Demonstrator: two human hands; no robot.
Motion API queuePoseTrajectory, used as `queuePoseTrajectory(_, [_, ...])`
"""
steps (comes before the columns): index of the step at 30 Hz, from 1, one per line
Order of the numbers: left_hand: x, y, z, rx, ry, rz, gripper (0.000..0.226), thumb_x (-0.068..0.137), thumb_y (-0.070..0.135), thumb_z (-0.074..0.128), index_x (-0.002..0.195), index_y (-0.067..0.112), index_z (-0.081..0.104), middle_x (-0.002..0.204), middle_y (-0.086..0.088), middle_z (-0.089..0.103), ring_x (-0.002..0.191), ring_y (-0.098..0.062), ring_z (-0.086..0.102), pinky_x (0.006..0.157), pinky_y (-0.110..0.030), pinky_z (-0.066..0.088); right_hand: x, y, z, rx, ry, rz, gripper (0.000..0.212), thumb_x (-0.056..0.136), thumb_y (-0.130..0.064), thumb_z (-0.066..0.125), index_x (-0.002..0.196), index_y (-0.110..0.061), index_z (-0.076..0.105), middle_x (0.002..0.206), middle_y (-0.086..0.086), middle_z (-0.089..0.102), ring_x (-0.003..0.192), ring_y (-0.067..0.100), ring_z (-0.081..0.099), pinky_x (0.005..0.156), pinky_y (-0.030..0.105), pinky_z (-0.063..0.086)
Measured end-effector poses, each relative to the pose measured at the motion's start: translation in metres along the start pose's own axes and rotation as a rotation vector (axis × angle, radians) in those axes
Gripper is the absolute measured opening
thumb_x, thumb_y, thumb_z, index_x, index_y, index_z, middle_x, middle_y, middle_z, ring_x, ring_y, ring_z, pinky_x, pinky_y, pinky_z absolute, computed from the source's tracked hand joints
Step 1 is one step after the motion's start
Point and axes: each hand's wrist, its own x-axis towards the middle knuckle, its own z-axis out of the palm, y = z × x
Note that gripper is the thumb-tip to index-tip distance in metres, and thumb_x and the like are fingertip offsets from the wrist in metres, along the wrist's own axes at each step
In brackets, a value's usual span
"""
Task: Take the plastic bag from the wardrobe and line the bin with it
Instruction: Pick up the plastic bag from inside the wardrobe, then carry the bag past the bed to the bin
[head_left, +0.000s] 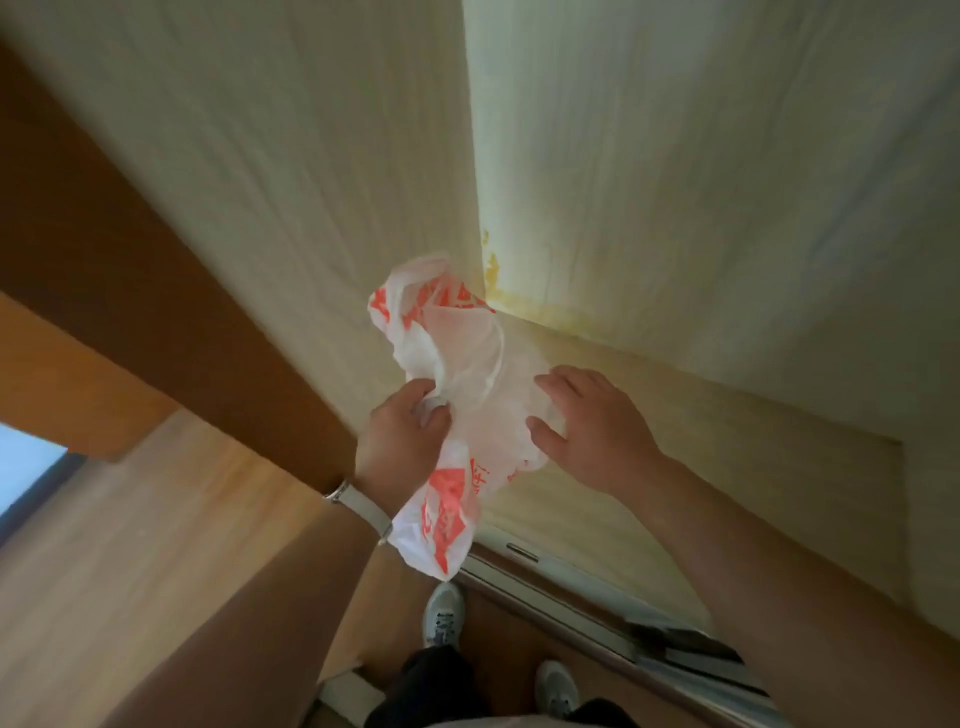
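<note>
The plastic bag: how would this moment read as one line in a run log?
stage: bag in hand | left hand: gripping plastic bag | right hand: open, fingers on the bag | bin: not in view | place: at wardrobe

plastic bag (457, 384), orange print, blurred, unreadable

I count one white plastic bag with orange print (457, 395) at the frame's centre, my two hands on it, left hand (400, 441) and right hand (592, 431), one wristwatch (358, 506), and two pale shoes (444, 613) near the bottom.
</note>
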Motion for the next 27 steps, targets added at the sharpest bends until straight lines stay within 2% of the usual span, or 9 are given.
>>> queuePoseTrajectory(5, [-0.067,-0.006,-0.023,0.056,0.157,-0.046,0.024,0.089,0.028,0.063,0.111,0.021,0.068,0.094,0.001,0.071,0.084,-0.022,0.065,0.071,-0.031,0.049,-0.028,-0.022,0.000,0.032,-0.059,-0.114,0.061,0.084,-0.054,0.036,0.131,-0.018,0.048,0.135,0.005,0.050,0.121,0.027,0.045,0.094,0.042,0.045])
queuePoseTrajectory(10, [-0.130,-0.009,-0.043,0.027,0.251,-0.137,0.018,0.091,0.031,0.062,0.106,0.024,0.068,0.087,0.010,0.069,0.076,-0.009,0.064,0.062,-0.023,0.047,-0.050,-0.039,0.006,0.073,-0.124,-0.199,0.059,0.085,-0.051,0.046,0.133,-0.018,0.045,0.136,0.006,0.047,0.120,0.028,0.045,0.092,0.042,0.045])
queuePoseTrajectory(14, [-0.172,-0.024,-0.063,0.025,0.334,-0.209,0.018,0.088,0.037,0.061,0.104,0.030,0.068,0.085,0.010,0.071,0.075,-0.010,0.065,0.067,-0.038,0.058,-0.055,-0.063,0.012,0.138,-0.162,-0.290,0.054,0.085,-0.049,0.050,0.130,-0.020,0.041,0.130,0.003,0.048,0.116,0.026,0.047,0.091,0.039,0.045])
queuePoseTrajectory(17, [-0.199,-0.035,-0.079,0.055,0.420,-0.275,0.010,0.088,0.030,0.064,0.094,0.023,0.067,0.079,0.000,0.070,0.071,-0.020,0.064,0.066,-0.046,0.056,-0.056,-0.086,0.019,0.161,-0.204,-0.373,0.052,0.087,-0.048,0.051,0.131,-0.022,0.039,0.132,0.001,0.047,0.118,0.024,0.045,0.092,0.039,0.045])
queuePoseTrajectory(19, [-0.213,-0.040,-0.090,0.046,0.462,-0.327,0.009,0.088,0.027,0.064,0.094,0.022,0.068,0.079,0.000,0.070,0.073,-0.021,0.064,0.068,-0.046,0.056,-0.057,-0.104,0.025,0.147,-0.232,-0.446,0.054,0.088,-0.049,0.048,0.134,-0.021,0.037,0.136,0.000,0.045,0.121,0.023,0.044,0.094,0.039,0.044])
queuePoseTrajectory(23, [-0.241,-0.061,-0.112,0.003,0.508,-0.434,0.016,0.089,0.034,0.063,0.104,0.032,0.068,0.086,0.010,0.071,0.077,-0.015,0.067,0.071,-0.044,0.059,-0.057,-0.147,0.039,0.168,-0.289,-0.570,0.058,0.091,-0.051,0.045,0.139,-0.022,0.033,0.144,-0.002,0.039,0.128,0.020,0.039,0.101,0.038,0.041])
queuePoseTrajectory(27, [-0.263,-0.080,-0.138,0.007,0.591,-0.504,0.023,0.088,0.038,0.062,0.107,0.028,0.068,0.087,0.008,0.071,0.078,-0.016,0.066,0.071,-0.044,0.058,-0.049,-0.192,0.053,0.176,-0.336,-0.662,0.061,0.090,-0.054,0.045,0.141,-0.023,0.032,0.145,-0.002,0.038,0.129,0.019,0.038,0.102,0.037,0.041])
